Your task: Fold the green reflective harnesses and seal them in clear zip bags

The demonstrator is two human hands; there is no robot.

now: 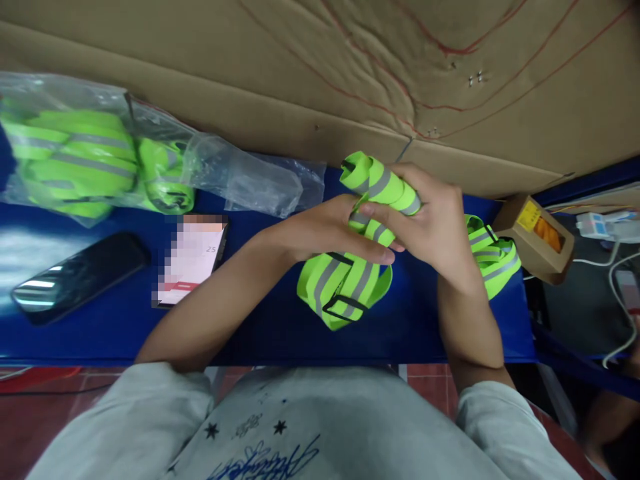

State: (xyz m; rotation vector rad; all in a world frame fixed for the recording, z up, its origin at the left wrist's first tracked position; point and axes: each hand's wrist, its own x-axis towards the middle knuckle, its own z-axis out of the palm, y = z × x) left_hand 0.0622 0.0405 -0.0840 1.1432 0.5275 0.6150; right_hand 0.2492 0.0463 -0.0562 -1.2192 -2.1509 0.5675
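A neon green reflective strap (384, 188) with a grey stripe is partly wound into a roll in front of me. My right hand (436, 225) is closed around the roll, its thumb across the near side. The strap runs down from the roll through my left hand (334, 230), which grips it with the fingers pointing right; some fingertips are hidden. Below my hands the loose folds (316, 288) hang or rest over the blue table, with a black plastic buckle (345, 307) on them. Another green strap (495, 260) lies beyond my right wrist.
Clear plastic bags with green straps (75, 157) lie at the back left, beside an empty clear bag (265, 183). A phone (193, 257) and a dark glossy case (77, 277) are on the blue table (270, 327). A small cardboard box (535, 237) stands at the right.
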